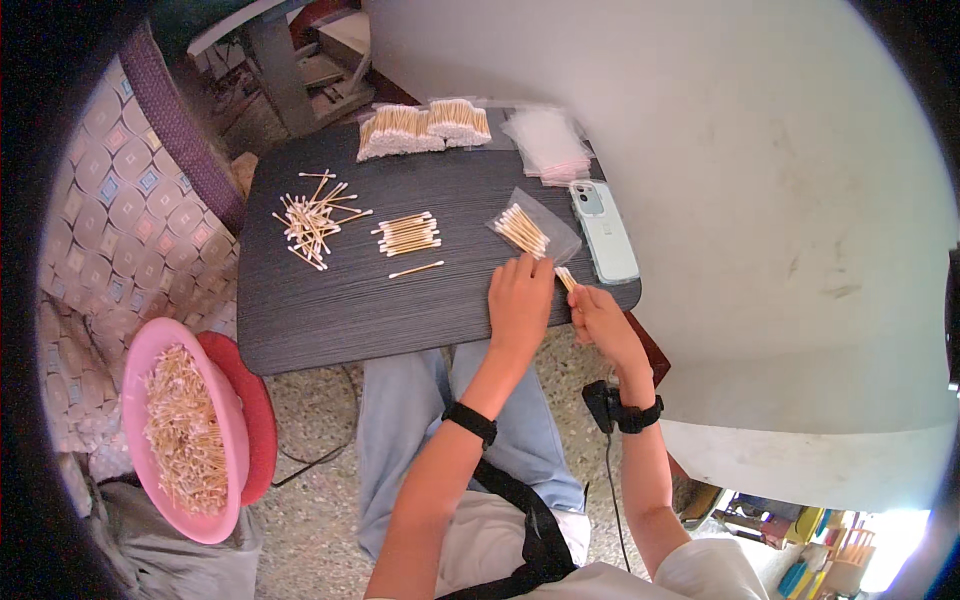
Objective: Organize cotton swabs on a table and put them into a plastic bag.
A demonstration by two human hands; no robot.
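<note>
At the right part of the dark table, a small clear plastic bag (563, 236) lies with a bunch of cotton swabs (521, 230) in it. My left hand (522, 296) is closed at the near edge of the bag, its fingertips by the swabs' lower ends; the exact grip is partly hidden. Just to the right, my right hand (602, 322) pinches a few cotton swabs (567, 279), their white tips poking out toward the bag. Left of the bag sit a neat row of swabs (408, 235) and one single swab (416, 270).
A loose heap of swabs (315, 220) lies on the table's (330, 330) left. Stacked swabs (425, 128) and flat clear bags (548, 143) are along the back. A pale phone (606, 232) rests at the right edge, near the wall. A pink basin (235, 440) full of swabs stands lower left.
</note>
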